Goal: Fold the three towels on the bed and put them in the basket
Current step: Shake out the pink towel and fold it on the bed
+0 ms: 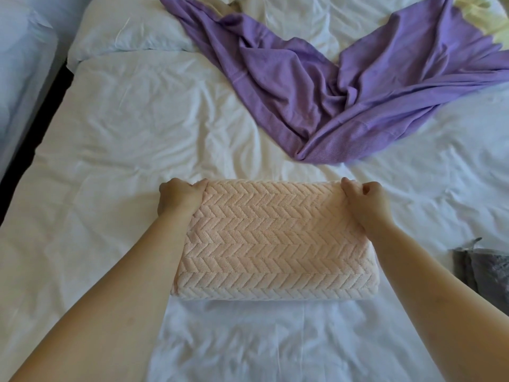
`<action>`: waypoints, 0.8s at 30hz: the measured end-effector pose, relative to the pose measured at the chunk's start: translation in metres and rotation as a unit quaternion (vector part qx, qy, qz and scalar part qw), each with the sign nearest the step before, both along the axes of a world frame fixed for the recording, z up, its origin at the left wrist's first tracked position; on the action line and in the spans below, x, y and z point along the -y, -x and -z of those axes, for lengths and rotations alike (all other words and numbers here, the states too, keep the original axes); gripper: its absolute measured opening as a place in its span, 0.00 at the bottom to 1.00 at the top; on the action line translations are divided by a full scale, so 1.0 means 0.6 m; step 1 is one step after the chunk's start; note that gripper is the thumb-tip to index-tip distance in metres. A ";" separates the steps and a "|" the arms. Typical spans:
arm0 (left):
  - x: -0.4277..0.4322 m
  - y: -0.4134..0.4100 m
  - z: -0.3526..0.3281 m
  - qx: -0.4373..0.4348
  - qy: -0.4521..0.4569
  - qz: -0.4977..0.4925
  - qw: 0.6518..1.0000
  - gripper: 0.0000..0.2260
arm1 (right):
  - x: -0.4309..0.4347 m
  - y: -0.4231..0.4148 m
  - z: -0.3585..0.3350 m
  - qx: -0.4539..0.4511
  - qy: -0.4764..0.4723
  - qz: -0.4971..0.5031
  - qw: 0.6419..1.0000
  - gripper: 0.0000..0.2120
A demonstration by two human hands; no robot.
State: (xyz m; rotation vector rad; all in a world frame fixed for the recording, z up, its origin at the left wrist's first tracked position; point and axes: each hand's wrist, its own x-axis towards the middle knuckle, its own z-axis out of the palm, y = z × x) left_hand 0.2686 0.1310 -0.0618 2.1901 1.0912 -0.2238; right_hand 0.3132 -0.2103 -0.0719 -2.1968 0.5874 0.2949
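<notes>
Your left hand [180, 198] and right hand [363, 199] each grasp an upper corner of the folded peach herringbone plush towel [270, 238] at frame centre.

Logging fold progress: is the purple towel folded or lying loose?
Loose, not folded. The purple towel lies crumpled and sprawled across the bed; the left hand and right hand grip the folded pink towel.

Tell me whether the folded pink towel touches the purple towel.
Apart. The head view shows bare white sheet between the pink towel and the purple towel.
</notes>
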 end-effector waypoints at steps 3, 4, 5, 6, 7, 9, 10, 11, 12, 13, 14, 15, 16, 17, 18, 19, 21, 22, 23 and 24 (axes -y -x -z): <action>0.010 0.005 0.000 0.085 0.025 -0.030 0.996 0.14 | 0.000 -0.002 -0.002 -0.024 0.007 0.000 1.000 0.24; 0.010 0.007 -0.001 0.121 0.045 -0.057 0.990 0.13 | 0.002 -0.003 0.000 -0.025 0.009 0.002 1.000 0.23; 0.007 0.008 -0.004 0.151 0.066 -0.084 0.983 0.12 | 0.005 -0.004 0.002 -0.023 0.003 0.009 1.000 0.22; 0.002 0.009 -0.006 0.172 0.090 -0.110 0.975 0.12 | 0.009 -0.005 0.005 -0.019 -0.010 0.021 1.000 0.21; -0.004 0.008 -0.008 0.182 0.117 -0.133 0.967 0.12 | 0.012 -0.007 0.007 -0.017 -0.029 0.038 0.999 0.21; -0.012 0.006 -0.004 0.167 0.153 -0.160 0.961 0.10 | 0.010 -0.011 0.009 -0.024 -0.063 0.071 0.995 0.21; -0.013 0.006 0.002 0.156 0.156 -0.165 0.961 0.10 | 0.006 -0.011 0.009 -0.036 -0.073 0.080 0.994 0.21; -0.012 0.007 0.008 0.149 0.150 -0.165 0.963 0.09 | 0.002 -0.010 0.010 -0.048 -0.077 0.081 0.993 0.21; -0.011 0.007 0.015 0.144 0.130 -0.155 0.969 0.10 | -0.004 -0.009 0.012 -0.052 -0.074 0.078 0.993 0.22; -0.011 0.007 0.021 0.142 0.092 -0.128 0.977 0.10 | -0.008 -0.009 0.011 -0.045 -0.059 0.071 0.995 0.21; -0.011 0.008 0.026 0.142 0.052 -0.095 0.984 0.11 | -0.012 -0.007 0.008 -0.019 -0.032 0.061 0.997 0.21; -0.012 0.009 0.028 0.148 0.021 -0.071 0.986 0.11 | -0.014 -0.002 0.002 0.027 0.007 0.047 0.999 0.20; -0.013 0.011 0.029 0.156 0.005 -0.061 0.986 0.11 | -0.017 0.004 -0.007 0.094 0.049 0.018 0.994 0.20; -0.013 0.012 0.032 0.162 0.002 -0.060 0.985 0.11 | -0.022 0.013 -0.016 0.163 0.081 -0.026 0.983 0.20; -0.014 0.012 0.034 0.160 0.001 -0.062 0.985 0.11 | -0.031 0.025 -0.025 0.219 0.102 -0.084 0.967 0.21; -0.012 0.013 0.036 0.146 0.000 -0.063 0.987 0.11 | -0.041 0.039 -0.030 0.248 0.125 -0.162 0.947 0.22; -0.003 0.012 0.034 0.104 -0.011 -0.052 0.993 0.12 | -0.057 0.068 -0.025 0.213 0.200 -0.332 0.897 0.26; 0.002 0.011 0.028 0.088 -0.037 -0.041 0.995 0.12 | -0.059 0.077 -0.019 0.164 0.236 -0.389 0.875 0.28; 0.008 0.013 0.016 0.083 -0.089 -0.021 0.992 0.12 | -0.056 0.080 -0.012 0.118 0.255 -0.412 0.867 0.29; 0.014 0.016 0.003 0.105 -0.162 0.012 0.981 0.12 | -0.052 0.078 -0.008 0.091 0.258 -0.408 0.871 0.29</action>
